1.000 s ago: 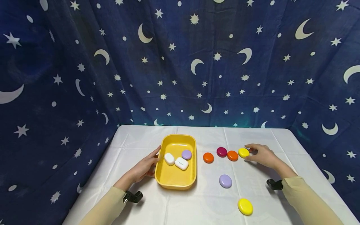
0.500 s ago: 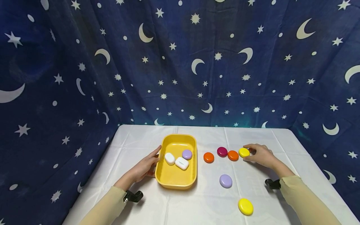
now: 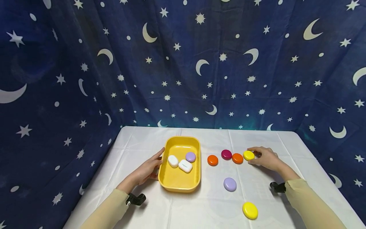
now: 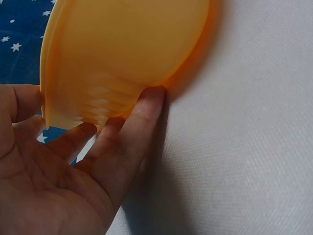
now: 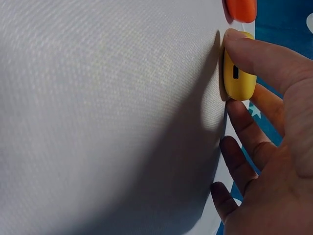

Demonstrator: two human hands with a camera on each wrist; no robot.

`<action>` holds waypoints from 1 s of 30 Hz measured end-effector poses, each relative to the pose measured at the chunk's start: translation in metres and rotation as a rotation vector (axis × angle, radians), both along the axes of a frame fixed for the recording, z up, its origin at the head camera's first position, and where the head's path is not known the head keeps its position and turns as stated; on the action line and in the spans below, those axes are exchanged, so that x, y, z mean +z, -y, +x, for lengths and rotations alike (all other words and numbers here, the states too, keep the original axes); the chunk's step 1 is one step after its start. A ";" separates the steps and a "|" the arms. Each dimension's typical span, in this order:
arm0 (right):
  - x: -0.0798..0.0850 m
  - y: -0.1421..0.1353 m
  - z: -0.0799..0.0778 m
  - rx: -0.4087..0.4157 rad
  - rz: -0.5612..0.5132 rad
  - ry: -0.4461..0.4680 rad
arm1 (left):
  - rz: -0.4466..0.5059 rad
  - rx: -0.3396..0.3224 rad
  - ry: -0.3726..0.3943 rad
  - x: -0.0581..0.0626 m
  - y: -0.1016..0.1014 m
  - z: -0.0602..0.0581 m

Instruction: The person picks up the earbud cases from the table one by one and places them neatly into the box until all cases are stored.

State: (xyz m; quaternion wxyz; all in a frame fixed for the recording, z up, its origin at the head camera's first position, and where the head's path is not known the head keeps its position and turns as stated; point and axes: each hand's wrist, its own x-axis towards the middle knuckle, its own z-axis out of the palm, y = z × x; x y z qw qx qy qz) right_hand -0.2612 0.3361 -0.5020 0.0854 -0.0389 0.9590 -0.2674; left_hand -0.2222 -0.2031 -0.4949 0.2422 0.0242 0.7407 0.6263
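At the table's right side, my right hand (image 3: 266, 157) pinches a yellow rounded disc (image 3: 248, 155) between thumb and finger. In the right wrist view a small black slot shows on the edge of that disc (image 5: 238, 73), which stays at the cloth; whether it touches is hard to tell. My left hand (image 3: 145, 170) touches the left wall of a yellow tray (image 3: 179, 185) with its fingertips (image 4: 152, 100), fairly straight. Inside the tray lie two white rounded pieces (image 3: 185, 166) and a lilac disc (image 3: 190, 156).
An orange disc (image 3: 237, 158) sits just left of the pinched one, beside a crimson disc (image 3: 226, 154). Another orange disc (image 3: 213, 160) lies nearer the tray. Towards the front are a lilac disc (image 3: 230, 184) and a second yellow disc (image 3: 250, 210). A starry curtain (image 3: 183, 63) hangs behind.
My right hand has shifted slightly to the left over the yellow disc, its fingers closer round it. The head view has drifted a little. My left hand stays at the tray.
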 end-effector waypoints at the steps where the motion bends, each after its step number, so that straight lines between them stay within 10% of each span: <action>1: 0.000 0.000 0.000 0.001 -0.004 0.001 | 0.000 0.001 0.001 0.000 0.000 0.000; 19: 0.014 0.003 -0.003 0.054 -0.110 -0.114 | 0.001 0.002 0.005 -0.003 0.002 -0.002; 30: 0.053 0.068 -0.006 0.142 -0.140 -0.157 | -0.004 -0.004 0.001 -0.002 0.002 -0.001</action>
